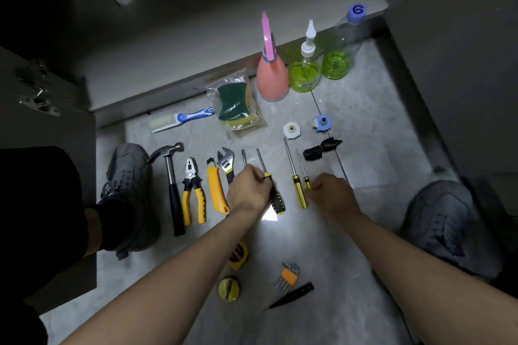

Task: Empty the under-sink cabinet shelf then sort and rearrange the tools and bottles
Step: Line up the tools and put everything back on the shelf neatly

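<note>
Left hand (pixel 248 190) grips black-yellow screwdriver (pixel 273 193); right hand (pixel 332 194) pinches small yellow screwdriver (pixel 306 178); bottle cap (pixel 356 12) reads "6"

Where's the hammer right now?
In the head view, the hammer lies on the floor at the left end of the tool row, between the left shoe and the pliers.

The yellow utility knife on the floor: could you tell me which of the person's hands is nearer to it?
Left. The left hand is just right of the yellow utility knife, gripping a black-and-yellow screwdriver. The right hand is farther right, beyond the clear yellow screwdrivers.
</note>
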The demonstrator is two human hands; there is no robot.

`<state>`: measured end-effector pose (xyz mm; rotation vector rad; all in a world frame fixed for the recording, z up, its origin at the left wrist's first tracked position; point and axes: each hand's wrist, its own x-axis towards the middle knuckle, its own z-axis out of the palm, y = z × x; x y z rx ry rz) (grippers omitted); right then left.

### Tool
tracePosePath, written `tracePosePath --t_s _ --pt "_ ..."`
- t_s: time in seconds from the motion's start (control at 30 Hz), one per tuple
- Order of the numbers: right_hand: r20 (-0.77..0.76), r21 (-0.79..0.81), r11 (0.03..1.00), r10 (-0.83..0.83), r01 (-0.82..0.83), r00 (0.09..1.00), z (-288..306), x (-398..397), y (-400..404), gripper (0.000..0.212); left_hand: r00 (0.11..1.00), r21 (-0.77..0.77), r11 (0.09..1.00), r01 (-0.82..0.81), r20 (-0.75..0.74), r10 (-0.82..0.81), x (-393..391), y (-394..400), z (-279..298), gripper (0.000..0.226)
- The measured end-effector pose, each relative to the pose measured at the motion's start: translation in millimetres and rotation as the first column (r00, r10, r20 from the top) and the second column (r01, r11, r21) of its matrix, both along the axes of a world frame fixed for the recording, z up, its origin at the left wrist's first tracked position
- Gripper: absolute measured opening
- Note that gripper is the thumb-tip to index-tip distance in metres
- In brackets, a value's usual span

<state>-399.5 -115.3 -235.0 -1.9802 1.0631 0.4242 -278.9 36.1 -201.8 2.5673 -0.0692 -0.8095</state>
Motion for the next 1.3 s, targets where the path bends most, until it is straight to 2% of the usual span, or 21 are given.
tracePosePath --t_s 0.07,0.17,0.33,0.57,0.7,0.77,0.9,1.1,1.3 --pt "-0.081 -0.094 0.994 0.041 -0.049 0.996 3.4 10.5 6.0 0.029 0.999 0.05 0.998 0.03 0.014 -0.03 1.1 17.2 0.0 0.009" --pt "-0.058 -0.202 0.978 0.035 -0.046 0.998 6.1 19.3 17.3 0.04 0.996 0.113 0.99 0.08 0.028 -0.084 -1.5 31.4 -4.0 0.015" --pt "0.034 -0.106 0.99 0.098 -0.094 0.995 0.8 20.5 34.5 0.032 0.99 0.127 0.983 0.13 0.033 -0.135 -6.1 42.5 -13.7 0.023" --pt "0.135 -0.081 0.993 0.094 -0.084 0.986 -5.0 26.7 58.4 0.025 0.996 0.073 0.993 0.09 0.003 -0.091 -6.3 51.0 -24.0 0.028" --pt "0.141 -0.1 0.984 0.158 -0.145 0.977 -10.6 31.1 64.7 0.026 0.998 0.063 0.996 0.062 0.008 -0.063 -7.5 52.9 -27.5 0.027" --pt "0.147 -0.097 0.987 0.138 -0.124 0.979 -11.8 32.5 66.8 0.025 0.998 0.065 0.996 0.058 0.009 -0.058 -7.8 51.7 -28.0 0.025" --pt "0.157 -0.108 0.991 0.098 -0.082 0.983 -14.1 29.7 64.7 0.01 0.999 0.075 0.996 0.051 0.002 -0.052 -8.6 50.4 -26.2 0.027" --pt "0.116 -0.101 0.994 0.046 -0.035 0.992 -7.8 27.1 55.5 0.006 0.999 0.093 0.994 0.052 0.002 -0.052 -11.5 52.3 -16.4 0.024" --pt "0.11 -0.083 0.996 0.027 -0.018 0.994 5.1 20.5 49.2 0.013 0.999 0.076 0.996 0.044 0.014 -0.046 -17.6 56.0 -1.7 0.016"
